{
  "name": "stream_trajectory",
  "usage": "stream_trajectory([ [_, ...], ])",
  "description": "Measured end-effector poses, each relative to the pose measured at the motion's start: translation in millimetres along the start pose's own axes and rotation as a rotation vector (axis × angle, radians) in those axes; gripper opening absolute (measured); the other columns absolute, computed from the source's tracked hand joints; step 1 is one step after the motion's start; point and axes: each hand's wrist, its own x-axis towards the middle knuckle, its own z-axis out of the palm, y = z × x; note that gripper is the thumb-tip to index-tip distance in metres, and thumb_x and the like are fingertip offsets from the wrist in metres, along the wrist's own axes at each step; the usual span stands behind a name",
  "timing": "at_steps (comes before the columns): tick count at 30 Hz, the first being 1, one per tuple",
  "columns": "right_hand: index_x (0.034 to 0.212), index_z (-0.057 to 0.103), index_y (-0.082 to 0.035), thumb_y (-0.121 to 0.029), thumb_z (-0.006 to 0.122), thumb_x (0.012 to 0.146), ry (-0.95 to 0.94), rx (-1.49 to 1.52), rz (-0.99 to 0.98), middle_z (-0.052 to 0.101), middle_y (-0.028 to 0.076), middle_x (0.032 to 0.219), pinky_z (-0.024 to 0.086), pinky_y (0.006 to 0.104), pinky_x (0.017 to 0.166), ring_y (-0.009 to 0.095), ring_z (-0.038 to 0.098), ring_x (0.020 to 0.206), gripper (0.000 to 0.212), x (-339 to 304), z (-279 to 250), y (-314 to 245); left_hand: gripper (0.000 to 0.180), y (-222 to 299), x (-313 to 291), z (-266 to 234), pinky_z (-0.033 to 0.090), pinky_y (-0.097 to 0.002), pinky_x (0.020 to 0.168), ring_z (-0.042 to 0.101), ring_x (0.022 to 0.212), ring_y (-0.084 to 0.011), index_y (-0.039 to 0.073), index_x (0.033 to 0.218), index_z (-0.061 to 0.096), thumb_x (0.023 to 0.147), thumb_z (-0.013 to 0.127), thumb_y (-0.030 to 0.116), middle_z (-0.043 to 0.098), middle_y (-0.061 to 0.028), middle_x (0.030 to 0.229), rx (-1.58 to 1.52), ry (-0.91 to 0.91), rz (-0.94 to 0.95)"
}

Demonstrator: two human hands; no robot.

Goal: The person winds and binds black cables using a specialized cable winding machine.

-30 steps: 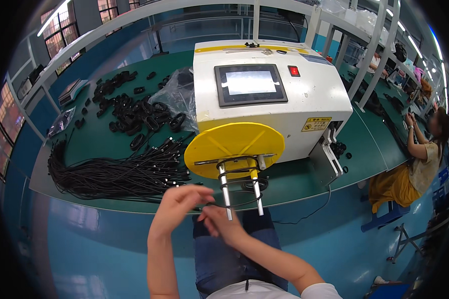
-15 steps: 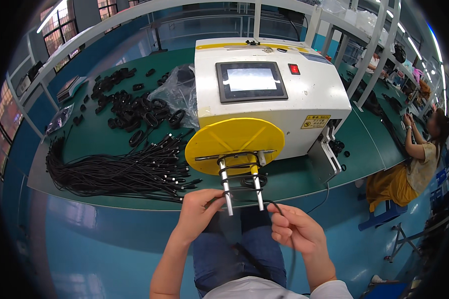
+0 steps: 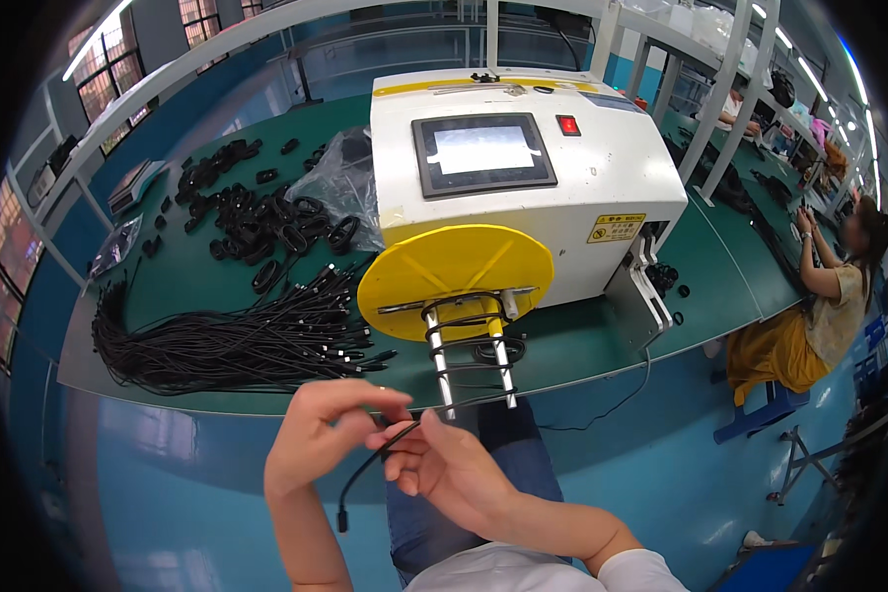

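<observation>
A black cable (image 3: 461,366) wraps in loose turns around the two metal posts (image 3: 434,340) on the yellow disc (image 3: 395,276) of a white winding machine (image 3: 572,237). In front of the post tips, my right hand (image 3: 454,474) pinches the cable between thumb and fingers. From that grip the cable's free end curves down to a dark plug, hanging below my left hand (image 3: 316,439). My left hand is beside the right one, its thumb and fingers apart and nothing visible between them; its fingertips are close to the cable.
A bundle of black cables (image 3: 217,335) lies on the green table (image 3: 257,128) at left, with several black coils (image 3: 257,222) and a clear plastic bag (image 3: 340,187) behind it. A metal bracket (image 3: 641,306) sticks out at the machine's right. Another person (image 3: 829,286) sits farther right.
My right hand has swung leftward with the cable, which now crosses in front of the posts. My left hand has come off the cable at the left post and shifted left and down.
</observation>
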Motion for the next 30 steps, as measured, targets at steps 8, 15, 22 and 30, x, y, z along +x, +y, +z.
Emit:
stream_trajectory([
  [8, 0.094, 0.065, 0.001, -0.026, 0.054, 0.094, 0.119, -0.273, -0.293, 0.063, 0.007, 0.096, 0.045, 0.0244, 0.064, 0.014, 0.058, 0.078, 0.030, 39.2, -52.2, 21.0, 0.017, -1.3, 20.5, 18.2, 0.045, -0.0254, 0.052, 0.060, 0.065, -0.0176, -0.002, 0.085, 0.066, 0.070, 0.071, 0.006, 0.062, -0.0073, 0.078, 0.785, -0.002, 0.423],
  [15, 0.093, 0.069, 0.000, -0.010, 0.068, 0.080, 0.246, -1.309, -0.413, 0.065, 0.007, 0.082, 0.047, 0.0232, 0.068, 0.012, 0.061, 0.073, 0.016, 3.3, -119.2, -44.2, 0.008, -17.8, 25.8, 39.1, 0.050, -0.0228, 0.056, 0.064, 0.072, -0.0133, -0.002, 0.086, 0.062, 0.078, 0.062, -0.003, 0.063, -0.0065, 0.081, 0.361, -0.026, 0.028],
  [22, 0.087, 0.068, 0.002, 0.011, 0.060, 0.072, 0.331, -0.794, -0.443, 0.064, 0.008, 0.077, 0.051, 0.0238, 0.062, 0.016, 0.063, 0.067, 0.020, -53.0, -62.2, -99.8, 0.008, -47.0, 20.0, 56.9, 0.056, -0.0248, 0.064, 0.066, 0.079, -0.0150, -0.004, 0.090, 0.059, 0.084, 0.053, -0.006, 0.064, -0.0079, 0.084, -0.059, 0.080, -0.041],
  [30, 0.087, 0.069, -0.004, 0.009, 0.068, 0.061, 0.210, -1.751, -1.007, 0.057, 0.008, 0.072, 0.045, 0.0281, 0.055, 0.022, 0.057, 0.066, 0.029, -32.8, -23.7, -76.3, 0.018, -27.3, 8.0, 50.3, 0.055, -0.0258, 0.067, 0.066, 0.081, -0.0161, -0.003, 0.101, 0.060, 0.085, 0.054, -0.006, 0.065, -0.0088, 0.087, 0.026, 0.291, 0.030],
])
